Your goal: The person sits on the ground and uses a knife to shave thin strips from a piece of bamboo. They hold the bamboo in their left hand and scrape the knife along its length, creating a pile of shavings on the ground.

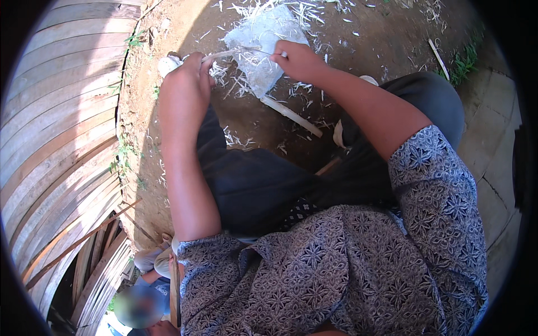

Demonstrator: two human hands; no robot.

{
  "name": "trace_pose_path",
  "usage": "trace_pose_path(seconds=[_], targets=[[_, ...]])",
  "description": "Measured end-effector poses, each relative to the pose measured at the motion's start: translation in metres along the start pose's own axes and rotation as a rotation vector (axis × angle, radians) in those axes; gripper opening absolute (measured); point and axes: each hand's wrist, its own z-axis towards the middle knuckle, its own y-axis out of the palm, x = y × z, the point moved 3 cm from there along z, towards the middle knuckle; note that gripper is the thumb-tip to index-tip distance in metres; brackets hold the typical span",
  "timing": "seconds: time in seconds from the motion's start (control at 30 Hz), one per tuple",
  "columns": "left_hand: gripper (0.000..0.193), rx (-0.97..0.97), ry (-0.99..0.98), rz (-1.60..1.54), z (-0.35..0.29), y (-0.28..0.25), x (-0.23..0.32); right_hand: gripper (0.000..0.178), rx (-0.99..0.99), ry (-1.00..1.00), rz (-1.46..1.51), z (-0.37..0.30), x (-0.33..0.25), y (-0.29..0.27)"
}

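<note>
My left hand [188,84] is closed around a thin, pale wooden strip [221,54], which points to the right. My right hand [302,60] grips what looks like a small knife [258,51]; its narrow blade meets the strip's far end. Fingers cover most of the handle, though something white shows by the knuckles. Both hands are raised over a flat grey slab [269,28] strewn with pale curled shavings. From the slab's near corner a flat length of wood [291,116] lies toward my legs.
Stacked, curved-looking planks [61,106] line the left side. Shavings litter the brown dirt ground [386,33]. A thin stick [439,59] lies at the far right, near green grass [464,64] and grey paving [487,117]. Another person [140,305] sits at lower left.
</note>
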Motion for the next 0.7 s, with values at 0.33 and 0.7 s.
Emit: trace_pose_path(seconds=[0.33,0.7], targets=[[0.025,-0.032,-0.064,-0.008,0.0,-0.007,-0.011,0.028,-0.009,0.01,0.315,-0.001,-0.062,-0.001],[0.025,-0.039,-0.034,0.018,0.0,-0.003,-0.012,0.025,-0.006,-0.11,0.121,0.002,-0.038,0.001]])
